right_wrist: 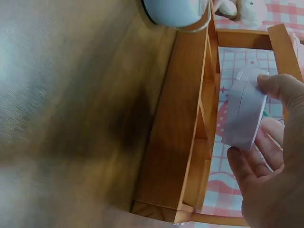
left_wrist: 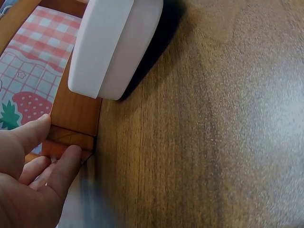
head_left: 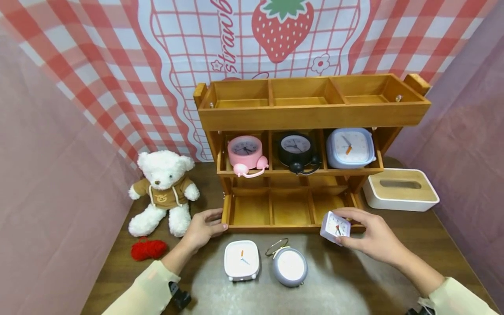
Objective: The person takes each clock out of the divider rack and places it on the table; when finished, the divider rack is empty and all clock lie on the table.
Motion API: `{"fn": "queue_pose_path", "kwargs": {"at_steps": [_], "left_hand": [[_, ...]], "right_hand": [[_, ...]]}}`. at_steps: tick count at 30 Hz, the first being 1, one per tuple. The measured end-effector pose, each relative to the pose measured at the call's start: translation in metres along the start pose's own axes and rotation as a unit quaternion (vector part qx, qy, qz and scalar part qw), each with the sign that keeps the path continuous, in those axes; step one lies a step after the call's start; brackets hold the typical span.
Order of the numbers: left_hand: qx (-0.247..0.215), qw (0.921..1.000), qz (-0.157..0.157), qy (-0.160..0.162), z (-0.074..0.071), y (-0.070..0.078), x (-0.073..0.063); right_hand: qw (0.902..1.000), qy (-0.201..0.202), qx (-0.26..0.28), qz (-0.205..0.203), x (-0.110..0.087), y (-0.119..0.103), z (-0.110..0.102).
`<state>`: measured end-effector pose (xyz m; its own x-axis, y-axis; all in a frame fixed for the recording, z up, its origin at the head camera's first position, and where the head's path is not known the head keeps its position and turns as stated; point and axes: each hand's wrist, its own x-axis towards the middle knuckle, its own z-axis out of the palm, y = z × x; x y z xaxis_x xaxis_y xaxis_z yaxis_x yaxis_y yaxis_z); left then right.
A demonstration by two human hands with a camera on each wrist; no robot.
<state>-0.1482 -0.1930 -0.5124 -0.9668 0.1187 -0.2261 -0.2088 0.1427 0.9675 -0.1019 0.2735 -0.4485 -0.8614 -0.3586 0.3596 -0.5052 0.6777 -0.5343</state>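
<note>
In the head view, my right hand (head_left: 376,234) pinches a small lavender square alarm clock (head_left: 335,227) between thumb and fingers. The clock is tilted, its dial facing up, in front of the right end of the wooden shelf's bottom tier (head_left: 271,229). My left hand (head_left: 202,227) grips the left front corner of that tier, as the left wrist view also shows at the wooden corner (left_wrist: 71,137). On the table before the shelf lie a white square alarm clock (head_left: 242,260) and a grey round alarm clock (head_left: 290,267) with a thin wire handle.
On the middle tier sit a pink alarm clock (head_left: 246,151), a black one (head_left: 295,144) and a blue one (head_left: 350,148). A white teddy bear (head_left: 165,192) and red yarn (head_left: 148,249) are at left. A tissue box (head_left: 401,189) stands at right.
</note>
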Motion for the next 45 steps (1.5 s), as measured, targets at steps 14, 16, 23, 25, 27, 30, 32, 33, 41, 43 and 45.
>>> {"fn": "queue_pose_path", "kwargs": {"at_steps": [14, 16, 23, 25, 27, 30, 32, 33, 41, 43, 45], "left_hand": [[0.001, 0.9999, 0.002, 0.013, -0.003, -0.001, 0.000], [0.005, 0.9999, 0.001, 0.016, -0.003, -0.001, -0.002], [0.011, 0.9998, 0.000, 0.016, -0.005, -0.003, -0.003], [0.009, 0.9999, 0.000, 0.012, -0.005, -0.003, -0.002], [0.007, 0.9999, 0.001, 0.010, -0.005, -0.002, -0.001], [0.004, 1.0000, 0.003, 0.006, -0.005, -0.001, -0.001], [0.005, 1.0000, 0.005, 0.004, -0.004, -0.001, 0.000], [0.006, 1.0000, 0.005, 0.003, -0.004, -0.001, 0.000], [0.013, 0.9999, 0.006, 0.007, -0.001, -0.003, 0.001], [0.013, 0.9999, 0.005, 0.007, -0.001, -0.003, 0.001], [0.013, 0.9999, 0.003, 0.008, -0.001, -0.003, 0.000]], "right_hand": [[0.9979, -0.005, 0.060, -0.022, -0.042, -0.001, 0.024], [0.9979, -0.013, 0.062, -0.017, -0.048, 0.000, 0.029], [0.9987, -0.014, 0.046, -0.019, -0.063, 0.001, 0.041], [0.9987, -0.013, 0.044, -0.021, -0.066, 0.002, 0.042], [0.9986, -0.014, 0.042, -0.031, -0.068, 0.004, 0.043], [0.9981, -0.015, 0.040, -0.044, -0.071, 0.007, 0.044], [0.9977, -0.016, 0.040, -0.052, -0.071, 0.008, 0.044], [0.9976, -0.017, 0.040, -0.054, -0.072, 0.009, 0.044], [0.9963, -0.046, 0.051, -0.051, -0.073, 0.013, 0.043], [0.9955, -0.050, 0.056, -0.059, -0.074, 0.015, 0.043], [0.9942, -0.051, 0.061, -0.071, -0.075, 0.017, 0.043]]}}
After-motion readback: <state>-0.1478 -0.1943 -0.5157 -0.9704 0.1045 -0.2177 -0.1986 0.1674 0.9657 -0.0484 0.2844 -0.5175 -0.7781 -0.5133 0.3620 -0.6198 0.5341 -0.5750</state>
